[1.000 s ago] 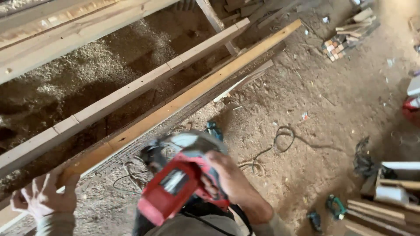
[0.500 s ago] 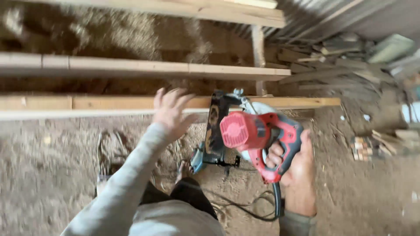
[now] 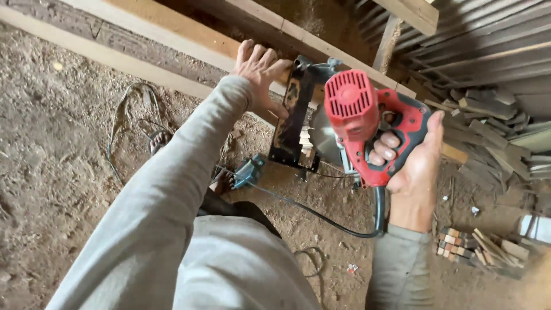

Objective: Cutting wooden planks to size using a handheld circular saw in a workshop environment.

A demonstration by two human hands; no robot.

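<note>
— While the right hand [image 3: 414, 172] wraps the red plastic handle, where does the circular saw [image 3: 350, 123] sit?

— It hangs just in front of the long pale wooden plank [image 3: 189, 34], its dark, scuffed metal base plate [image 3: 291, 117] tipped up on edge and the round grey blade [image 3: 322, 138] showing behind it. The fingers are curled tight round the grip, clamped on it, with the ribbed red motor housing above them.

— And the left hand [image 3: 261, 74]?

— It lies flat with fingers spread apart on the plank's edge, touching the wood right beside the base plate. It grips nothing. A grey knitted sleeve covers that arm.

— What surrounds them?

— A black rubber cable [image 3: 321, 218] loops from the saw's handle across the ground [image 3: 51, 172], which is rough earth strewn with sawdust and wood chips. A second thin cord [image 3: 123, 123] curls near the plank. To the right lie stacked grey timber offcuts [image 3: 488, 115], and lower down a little pile of short, square-cut wooden blocks [image 3: 465, 244].
</note>
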